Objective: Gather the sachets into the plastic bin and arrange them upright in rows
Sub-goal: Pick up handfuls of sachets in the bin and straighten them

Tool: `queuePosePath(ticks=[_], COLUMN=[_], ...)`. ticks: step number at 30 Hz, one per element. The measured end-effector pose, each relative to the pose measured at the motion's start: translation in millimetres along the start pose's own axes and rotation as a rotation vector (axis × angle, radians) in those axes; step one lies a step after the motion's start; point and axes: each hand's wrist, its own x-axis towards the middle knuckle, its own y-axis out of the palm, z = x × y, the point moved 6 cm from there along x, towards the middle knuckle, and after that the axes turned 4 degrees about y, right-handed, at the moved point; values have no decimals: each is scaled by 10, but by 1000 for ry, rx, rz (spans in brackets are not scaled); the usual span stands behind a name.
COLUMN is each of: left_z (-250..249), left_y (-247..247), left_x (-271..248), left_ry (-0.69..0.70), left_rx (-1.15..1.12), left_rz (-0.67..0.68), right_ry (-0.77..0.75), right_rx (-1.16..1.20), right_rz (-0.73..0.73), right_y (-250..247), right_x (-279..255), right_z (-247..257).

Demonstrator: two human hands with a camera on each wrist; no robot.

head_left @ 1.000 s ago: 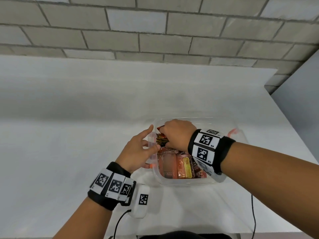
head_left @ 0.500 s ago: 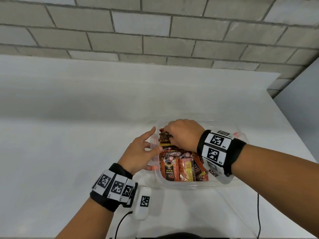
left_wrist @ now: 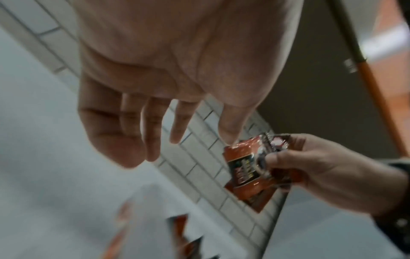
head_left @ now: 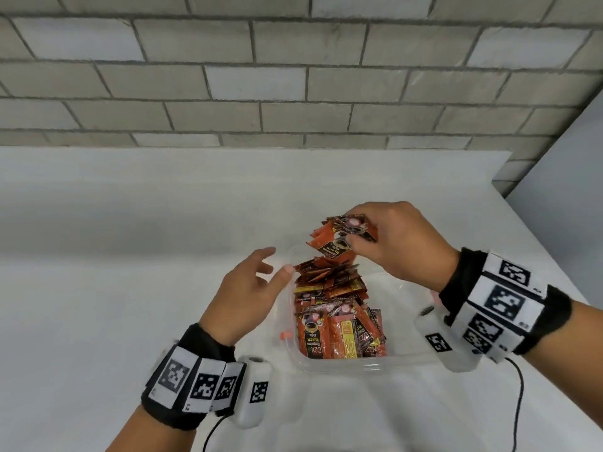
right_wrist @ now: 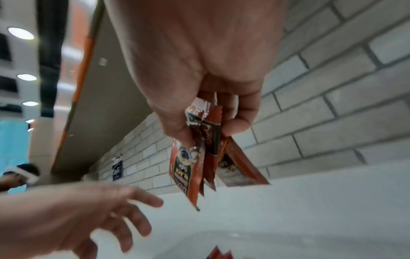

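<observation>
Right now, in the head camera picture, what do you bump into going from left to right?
Left wrist band → left hand → sachets standing in the plastic bin → right hand → right wrist band.

one plastic bin, many sachets, two hands

Right hand pinching sachets above plastic bin, left hand spread beside it

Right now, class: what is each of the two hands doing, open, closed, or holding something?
Left hand: open, fingers spread, holding nothing, beside the plastic bin.
Right hand: pinching a small bunch of sachets above the bin.
</observation>
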Motion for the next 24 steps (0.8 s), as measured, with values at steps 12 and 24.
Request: queuePosePath(ticks=[12, 24], left_z=[-1050, -830], left_y=[685, 918], left_x=[89, 177], left_ry=[-169, -208], left_rx=[-1402, -1301], left_rz=[506, 451], right_ry=[-392, 350], right_rx=[-321, 771], right_rz=[-379, -446], right_y=[-87, -127], right_x=[-434, -612], right_z=[407, -401])
